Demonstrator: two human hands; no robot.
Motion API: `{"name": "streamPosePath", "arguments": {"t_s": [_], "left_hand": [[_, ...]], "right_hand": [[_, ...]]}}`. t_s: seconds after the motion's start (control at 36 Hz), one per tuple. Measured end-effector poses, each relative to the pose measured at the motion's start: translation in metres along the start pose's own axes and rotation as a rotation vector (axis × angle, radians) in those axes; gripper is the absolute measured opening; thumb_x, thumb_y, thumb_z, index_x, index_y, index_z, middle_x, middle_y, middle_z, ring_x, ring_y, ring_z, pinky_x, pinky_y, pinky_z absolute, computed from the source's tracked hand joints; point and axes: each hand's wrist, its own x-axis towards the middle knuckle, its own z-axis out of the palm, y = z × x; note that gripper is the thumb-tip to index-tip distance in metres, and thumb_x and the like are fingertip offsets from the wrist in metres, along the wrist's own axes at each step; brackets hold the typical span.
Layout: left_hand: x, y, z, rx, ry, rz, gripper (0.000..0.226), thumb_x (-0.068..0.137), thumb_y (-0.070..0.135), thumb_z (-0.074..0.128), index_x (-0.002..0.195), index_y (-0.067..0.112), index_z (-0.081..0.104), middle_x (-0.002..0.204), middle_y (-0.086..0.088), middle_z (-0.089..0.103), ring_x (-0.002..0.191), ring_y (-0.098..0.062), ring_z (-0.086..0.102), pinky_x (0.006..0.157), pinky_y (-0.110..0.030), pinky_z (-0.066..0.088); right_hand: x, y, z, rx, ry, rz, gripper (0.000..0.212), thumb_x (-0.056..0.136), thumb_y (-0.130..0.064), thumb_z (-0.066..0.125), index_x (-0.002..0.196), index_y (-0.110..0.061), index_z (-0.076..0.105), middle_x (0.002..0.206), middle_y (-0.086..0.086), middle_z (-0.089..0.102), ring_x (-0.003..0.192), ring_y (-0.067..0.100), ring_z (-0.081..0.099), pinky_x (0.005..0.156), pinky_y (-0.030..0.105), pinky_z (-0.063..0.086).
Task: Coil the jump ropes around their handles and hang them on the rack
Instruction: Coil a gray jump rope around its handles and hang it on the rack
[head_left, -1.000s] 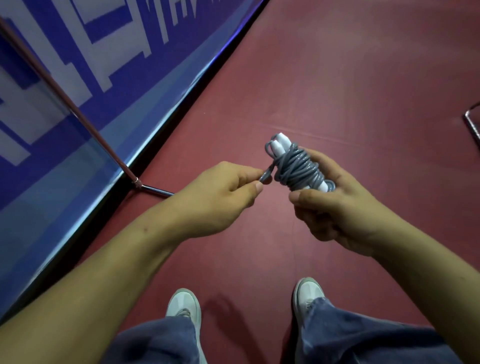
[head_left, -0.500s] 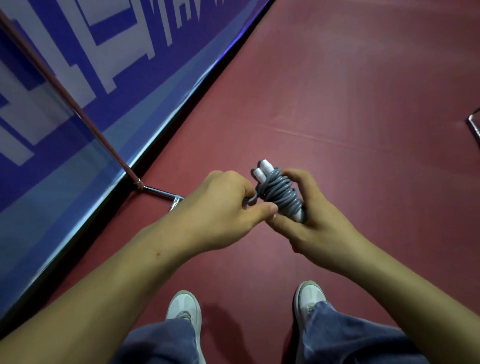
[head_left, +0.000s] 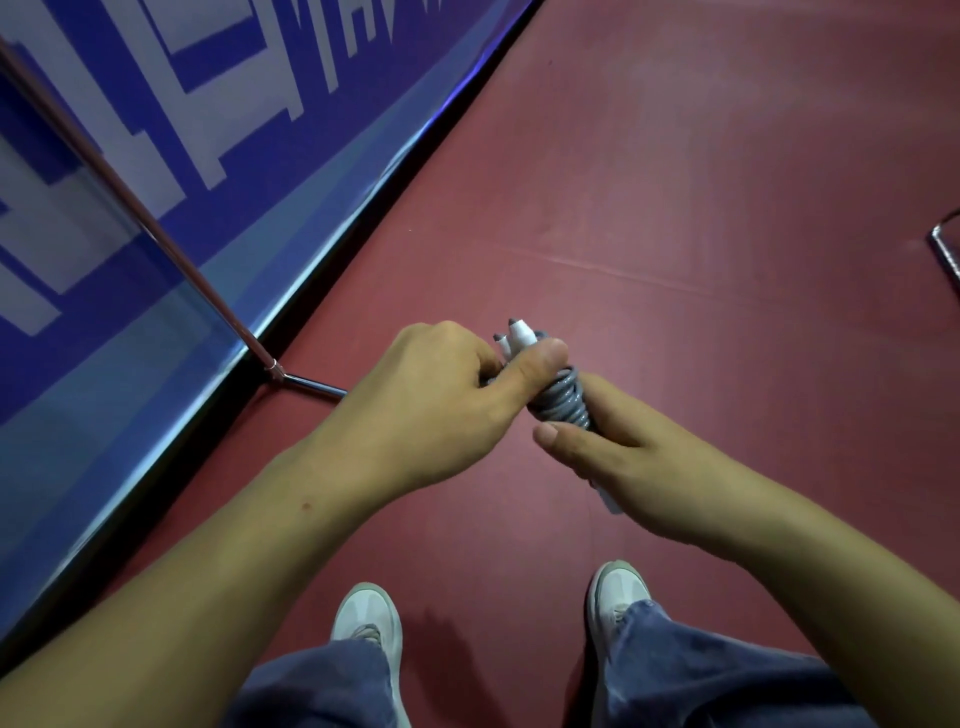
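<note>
Centre frame: the jump rope (head_left: 563, 402) is sitting coiled round its handles (head_left: 521, 332), the right hand (head_left: 618, 449) gripping its lower part. The left hand (head_left: 431, 395), earlier pinching the loose end, is now clamping the coil's top, probably securing it for hanging.

Large white characters on the blue banner (head_left: 322, 156), upper left of the frame, cropped by the edge. Too partial to read. Nothing else legible.

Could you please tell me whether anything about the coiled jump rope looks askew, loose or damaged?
Nothing stands out: the grey rope sits wound snugly round the white handles, gripped by the left hand and right hand.
</note>
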Motion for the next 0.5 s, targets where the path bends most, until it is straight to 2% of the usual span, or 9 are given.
{"name": "streamPosePath", "arguments": {"t_s": [0.03,0.08,0.14,0.22,0.28,0.33,0.42,0.44,0.5], "left_hand": [[0.000,0.000,0.000,0.019,0.013,-0.013,0.077,0.087,0.076,0.042,0.051,0.008,0.041,0.044,0.001,0.033,0.042,-0.014,0.029,0.045,-0.035,0.030],[0.000,0.000,0.001,0.038,0.049,-0.045,0.076,0.087,0.076,0.045,0.051,0.009,0.041,0.043,0.002,0.033,0.041,-0.014,0.030,0.045,-0.032,0.030],[0.000,0.001,0.002,0.027,0.081,-0.072,0.071,0.088,0.072,0.049,0.052,0.011,0.044,0.043,0.003,0.035,0.040,-0.014,0.031,0.045,-0.029,0.030],[0.000,0.003,0.006,-0.004,0.111,-0.083,0.067,0.091,0.068,0.052,0.055,0.012,0.048,0.043,0.002,0.038,0.042,-0.015,0.035,0.044,-0.029,0.029],[0.002,0.005,0.009,-0.046,0.140,-0.084,0.065,0.091,0.065,0.055,0.054,0.012,0.048,0.042,0.003,0.038,0.044,-0.016,0.038,0.042,-0.024,0.027],[0.003,0.007,0.011,-0.062,0.173,-0.075,0.065,0.091,0.063,0.056,0.051,0.014,0.045,0.041,0.004,0.039,0.045,-0.015,0.040,0.044,-0.023,0.030],[0.003,0.013,0.012,-0.093,0.225,-0.046,0.065,0.091,0.061,0.058,0.050,0.014,0.042,0.041,0.002,0.039,0.046,-0.015,0.039,0.044,-0.023,0.028],[0.003,0.015,0.013,-0.100,0.235,-0.040,0.064,0.091,0.061,0.058,0.050,0.014,0.043,0.041,0.002,0.039,0.046,-0.016,0.040,0.044,-0.023,0.028],[0.002,0.015,0.014,-0.117,0.232,-0.040,0.061,0.090,0.061,0.057,0.052,0.015,0.044,0.041,0.003,0.040,0.047,-0.014,0.042,0.045,-0.022,0.030]], "right_hand": [[0.000,0.000,0.000,-0.030,0.024,-0.007,0.035,0.101,-0.040,0.060,0.135,-0.032,0.055,0.107,-0.020,0.069,0.090,-0.002,0.062,0.081,0.025,0.048],[0.001,-0.001,0.000,-0.015,0.066,-0.003,0.030,0.096,-0.037,0.069,0.123,-0.028,0.059,0.085,-0.018,0.065,0.072,-0.001,0.057,0.066,0.024,0.046],[0.003,0.000,0.001,0.019,0.105,0.009,0.027,0.090,-0.034,0.076,0.111,-0.025,0.061,0.072,-0.018,0.058,0.061,-0.001,0.050,0.058,0.022,0.042],[0.006,-0.001,0.005,0.056,0.186,0.013,0.030,0.086,-0.036,0.081,0.104,-0.023,0.060,0.078,-0.012,0.058,0.063,0.000,0.050,0.061,0.025,0.044],[0.005,-0.007,0.008,0.002,0.250,-0.015,0.029,0.087,-0.032,0.080,0.099,-0.024,0.056,0.079,-0.009,0.057,0.060,-0.002,0.049,0.057,0.016,0.041],[0.004,-0.012,0.009,-0.093,0.319,-0.072,0.028,0.088,-0.028,0.078,0.092,-0.026,0.051,0.081,-0.004,0.056,0.061,-0.002,0.048,0.055,0.015,0.040],[0.003,-0.021,0.010,-0.101,0.380,-0.150,0.024,0.089,-0.020,0.074,0.091,-0.015,0.051,0.087,0.016,0.058,0.061,0.008,0.044,0.057,0.031,0.042],[0.001,-0.022,0.010,-0.104,0.369,-0.179,0.023,0.090,-0.020,0.073,0.094,-0.013,0.051,0.090,0.019,0.057,0.065,0.012,0.048,0.060,0.034,0.044],[-0.003,-0.021,0.004,-0.120,0.291,-0.157,0.026,0.092,-0.027,0.073,0.104,-0.019,0.051,0.100,0.011,0.057,0.083,0.014,0.058,0.070,0.035,0.049]]}}
